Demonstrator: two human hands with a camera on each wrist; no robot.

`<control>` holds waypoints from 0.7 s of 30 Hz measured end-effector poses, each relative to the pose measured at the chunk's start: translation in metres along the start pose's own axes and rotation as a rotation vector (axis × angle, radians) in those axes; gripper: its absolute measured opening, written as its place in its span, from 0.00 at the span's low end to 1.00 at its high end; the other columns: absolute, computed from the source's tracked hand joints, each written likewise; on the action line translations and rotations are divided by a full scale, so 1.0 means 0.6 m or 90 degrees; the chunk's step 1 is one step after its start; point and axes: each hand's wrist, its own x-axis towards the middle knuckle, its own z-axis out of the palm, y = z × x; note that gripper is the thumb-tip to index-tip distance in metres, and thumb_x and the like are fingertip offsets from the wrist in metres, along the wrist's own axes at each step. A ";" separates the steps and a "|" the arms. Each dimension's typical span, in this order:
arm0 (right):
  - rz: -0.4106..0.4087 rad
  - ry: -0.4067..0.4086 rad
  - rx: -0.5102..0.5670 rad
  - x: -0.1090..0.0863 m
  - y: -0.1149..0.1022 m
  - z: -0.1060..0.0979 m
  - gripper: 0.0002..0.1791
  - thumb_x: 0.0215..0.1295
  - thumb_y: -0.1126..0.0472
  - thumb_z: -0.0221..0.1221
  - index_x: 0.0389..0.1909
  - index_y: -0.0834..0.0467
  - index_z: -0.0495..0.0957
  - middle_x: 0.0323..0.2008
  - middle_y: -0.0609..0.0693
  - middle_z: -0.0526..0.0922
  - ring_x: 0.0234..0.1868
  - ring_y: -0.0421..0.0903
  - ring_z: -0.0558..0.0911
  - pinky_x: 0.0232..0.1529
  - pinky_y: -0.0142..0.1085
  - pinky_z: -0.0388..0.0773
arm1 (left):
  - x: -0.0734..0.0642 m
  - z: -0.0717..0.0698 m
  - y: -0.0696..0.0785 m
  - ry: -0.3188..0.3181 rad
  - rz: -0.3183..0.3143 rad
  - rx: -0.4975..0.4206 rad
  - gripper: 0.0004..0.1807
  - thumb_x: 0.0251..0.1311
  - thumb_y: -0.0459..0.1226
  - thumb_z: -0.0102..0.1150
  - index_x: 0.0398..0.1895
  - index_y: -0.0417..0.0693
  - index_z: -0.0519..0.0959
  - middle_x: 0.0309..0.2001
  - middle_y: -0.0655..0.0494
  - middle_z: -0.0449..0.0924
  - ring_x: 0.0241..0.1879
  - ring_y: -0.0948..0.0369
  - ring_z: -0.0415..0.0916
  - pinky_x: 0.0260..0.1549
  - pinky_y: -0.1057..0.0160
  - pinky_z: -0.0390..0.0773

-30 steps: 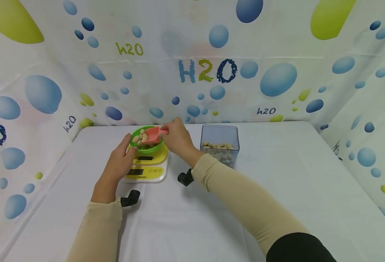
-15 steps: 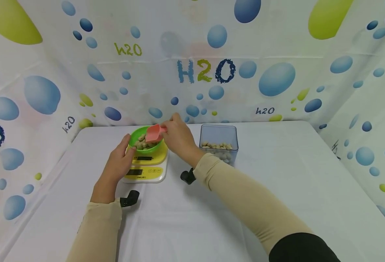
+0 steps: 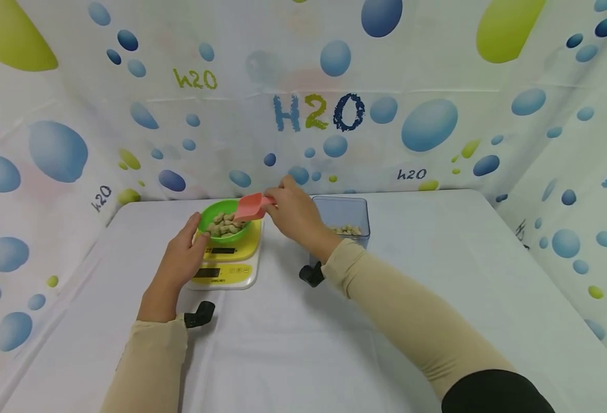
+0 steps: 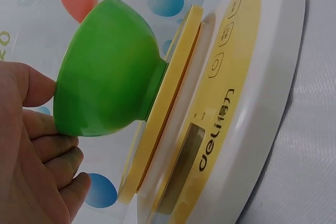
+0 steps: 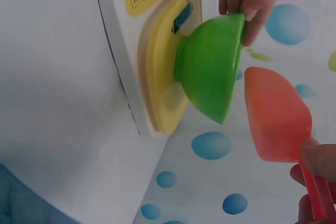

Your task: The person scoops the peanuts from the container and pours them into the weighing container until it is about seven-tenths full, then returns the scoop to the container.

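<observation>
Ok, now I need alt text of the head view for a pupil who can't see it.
A right hand holds a pink scoop above the edge of a green bowl of peanuts, which a left hand grips on a scale. Right of the scale, a bluish box, partly hidden, holds more.

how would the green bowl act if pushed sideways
The green bowl might tip, since its foot is narrower than its rim. Its glossy wall may feel slippery. The peanuts inside probably add some weight.
</observation>
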 end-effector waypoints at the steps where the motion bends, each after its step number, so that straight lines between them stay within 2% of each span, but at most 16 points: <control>1: 0.000 0.002 0.001 -0.002 0.002 -0.004 0.20 0.68 0.50 0.60 0.58 0.52 0.81 0.40 0.47 0.70 0.38 0.42 0.74 0.35 0.29 0.76 | 0.000 0.000 0.000 0.000 -0.001 0.000 0.35 0.75 0.51 0.30 0.80 0.53 0.38 0.80 0.48 0.37 0.78 0.44 0.39 0.73 0.38 0.46; 11: -0.030 0.016 0.025 -0.030 0.046 -0.056 0.21 0.68 0.48 0.60 0.57 0.52 0.81 0.42 0.49 0.70 0.40 0.44 0.73 0.39 0.32 0.78 | -0.001 -0.001 0.000 0.014 0.008 0.001 0.36 0.75 0.52 0.31 0.80 0.51 0.39 0.80 0.47 0.39 0.77 0.43 0.40 0.72 0.38 0.47; 21: -0.050 0.010 0.049 -0.068 0.134 -0.125 0.19 0.70 0.52 0.59 0.56 0.58 0.81 0.43 0.51 0.73 0.43 0.47 0.72 0.43 0.38 0.76 | -0.012 -0.008 0.024 0.087 0.067 0.009 0.37 0.75 0.53 0.34 0.80 0.51 0.40 0.80 0.49 0.39 0.78 0.44 0.39 0.72 0.37 0.48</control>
